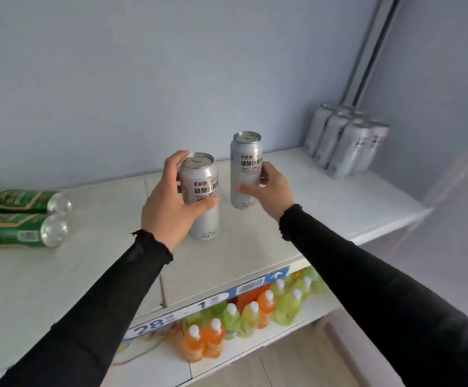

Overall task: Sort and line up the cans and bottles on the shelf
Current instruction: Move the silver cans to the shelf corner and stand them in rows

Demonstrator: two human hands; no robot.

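At the middle of the white shelf (338,196), the left hand (168,208) grips one silver beer can (202,196) and the right hand (266,188), at its 2 o'clock, another silver can (245,169); both look rigid, smooth, slippery, best held mid-body.

Both black-sleeved arms reach forward; the left hand (168,202) curls its fingers round something upright, the right hand (269,188) likewise, slightly farther out
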